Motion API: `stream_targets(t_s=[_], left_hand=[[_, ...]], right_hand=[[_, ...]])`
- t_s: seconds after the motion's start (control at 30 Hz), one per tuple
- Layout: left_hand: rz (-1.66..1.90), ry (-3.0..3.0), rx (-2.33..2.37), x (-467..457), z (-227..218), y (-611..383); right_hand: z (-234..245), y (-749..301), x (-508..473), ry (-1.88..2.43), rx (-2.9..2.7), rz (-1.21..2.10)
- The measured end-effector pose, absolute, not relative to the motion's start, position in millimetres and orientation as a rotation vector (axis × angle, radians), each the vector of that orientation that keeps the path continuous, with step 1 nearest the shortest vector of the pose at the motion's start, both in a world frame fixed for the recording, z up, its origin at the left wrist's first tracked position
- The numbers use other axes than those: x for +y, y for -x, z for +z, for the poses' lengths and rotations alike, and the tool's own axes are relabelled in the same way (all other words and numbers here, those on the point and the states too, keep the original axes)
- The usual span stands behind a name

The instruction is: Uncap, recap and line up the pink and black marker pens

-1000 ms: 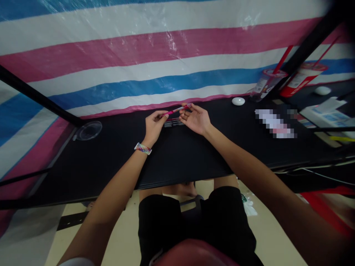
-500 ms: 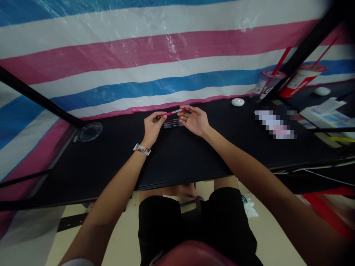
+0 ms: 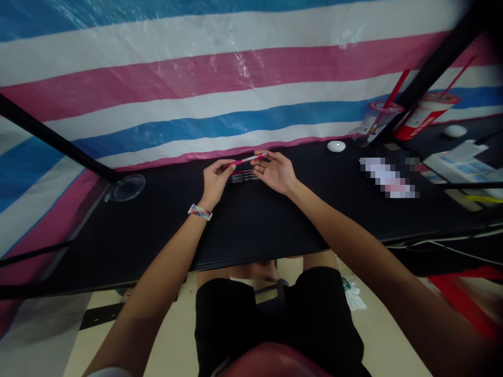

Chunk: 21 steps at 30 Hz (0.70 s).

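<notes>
A red and clear pen (image 3: 250, 158) is held level above the black table, stretched between both hands. My left hand (image 3: 215, 180) pinches its left end between thumb and fingers. At the other end, the fingertips of my right hand (image 3: 277, 172) close on the pen's tip, palm turned partly up. Just below and behind the hands lie several more pens (image 3: 242, 177) side by side on the table, with dark and clear barrels; my fingers partly cover them.
A round clear lid (image 3: 126, 187) lies at the left by a black frame post. To the right are a white oval object (image 3: 336, 146), a clear cup with a red straw (image 3: 378, 121), a red and white cup (image 3: 423, 118) and a blurred-out item (image 3: 389, 178). Striped sheeting (image 3: 220, 73) hangs behind.
The pen seems slightly turned, showing more of its clear barrel, with its right end a touch lower. Both hands keep nearly the same place and grip.
</notes>
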<state>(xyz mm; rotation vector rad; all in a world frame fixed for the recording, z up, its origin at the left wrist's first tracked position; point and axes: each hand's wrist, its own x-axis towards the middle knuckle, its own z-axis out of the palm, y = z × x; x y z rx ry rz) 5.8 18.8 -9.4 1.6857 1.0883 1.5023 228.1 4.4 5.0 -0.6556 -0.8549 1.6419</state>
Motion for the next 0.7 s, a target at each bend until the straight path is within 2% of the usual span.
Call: stream_targets(t_s=[0.5, 0.7], left_hand=[[1.550, -1.684, 1.083, 24, -14, -3], [1.551, -1.729, 1.134, 30, -13, 5]], right_hand=[[6, -231, 8, 0.720, -0.953, 1.594], [-13, -233, 20, 0.897, -1.161, 1.160]])
